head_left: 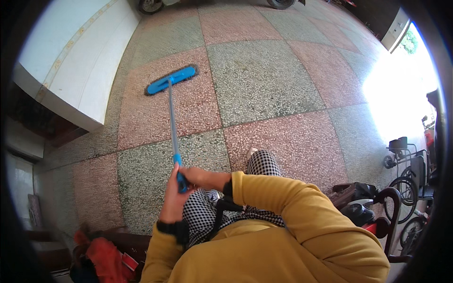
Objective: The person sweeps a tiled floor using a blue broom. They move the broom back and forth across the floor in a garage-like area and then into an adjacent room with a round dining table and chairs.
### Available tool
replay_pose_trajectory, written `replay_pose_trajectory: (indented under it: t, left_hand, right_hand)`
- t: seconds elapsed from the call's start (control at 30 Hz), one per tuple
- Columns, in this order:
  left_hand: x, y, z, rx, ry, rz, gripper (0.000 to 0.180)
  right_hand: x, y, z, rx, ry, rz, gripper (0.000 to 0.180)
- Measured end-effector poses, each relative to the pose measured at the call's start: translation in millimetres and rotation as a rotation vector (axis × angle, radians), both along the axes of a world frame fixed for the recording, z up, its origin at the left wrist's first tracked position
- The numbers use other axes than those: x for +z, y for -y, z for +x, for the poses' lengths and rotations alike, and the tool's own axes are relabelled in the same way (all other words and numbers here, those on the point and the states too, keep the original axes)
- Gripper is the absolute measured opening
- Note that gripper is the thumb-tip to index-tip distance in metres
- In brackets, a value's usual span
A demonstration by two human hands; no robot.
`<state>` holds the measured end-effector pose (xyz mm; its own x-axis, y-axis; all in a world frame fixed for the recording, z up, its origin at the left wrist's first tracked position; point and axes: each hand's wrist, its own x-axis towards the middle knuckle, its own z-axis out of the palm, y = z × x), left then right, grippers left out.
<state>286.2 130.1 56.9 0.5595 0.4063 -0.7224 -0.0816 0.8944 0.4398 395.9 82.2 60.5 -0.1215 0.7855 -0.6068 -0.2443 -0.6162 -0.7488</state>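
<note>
A flat mop [171,113] reaches out ahead of me, with a metal pole, a blue grip and a long blue head edged by dark fringe. Its head lies flat on a pinkish floor tile. My right hand [202,177] is closed around the blue grip. Just below and to the left, my left hand [173,199] wraps the same grip near its end, the thumb pointing up along it. The palms and some fingers are hidden.
Pink and grey-green pebbled tiles [264,80] cover the floor. A white wall [101,61] juts out at left. A red cloth [104,259] lies at lower left. Dark wooden furniture [394,203] and a wheelchair [408,184] stand at right. Wheels [151,4] show at the far edge.
</note>
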Motion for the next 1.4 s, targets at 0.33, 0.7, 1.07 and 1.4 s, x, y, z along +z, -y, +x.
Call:
replay_pose_trajectory:
  t: [0.33, 0.7, 1.07, 1.4]
  left_hand:
    - [103.9, 61.3, -244.9, -0.238, -0.642, 0.272, 0.034]
    - [193.5, 85.3, -175.4, -0.803, -1.549, 1.031, 0.038]
    - [197.9, 80.3, -147.0, -0.805, -1.469, 1.074, 0.029]
    - [245.7, 59.1, -87.2, -1.039, -1.439, 1.329, 0.028]
  right_hand:
    - [-3.7, -47.5, -32.6, 0.226, 0.243, 0.165, 0.029]
    - [-24.1, -129.7, -90.1, 0.5, 0.784, 0.885, 0.045]
    - [-40.2, -113.5, -62.1, 0.477, 1.051, 1.149, 0.026]
    - [-3.9, -77.3, 19.0, 0.325, 1.153, 0.968, 0.022]
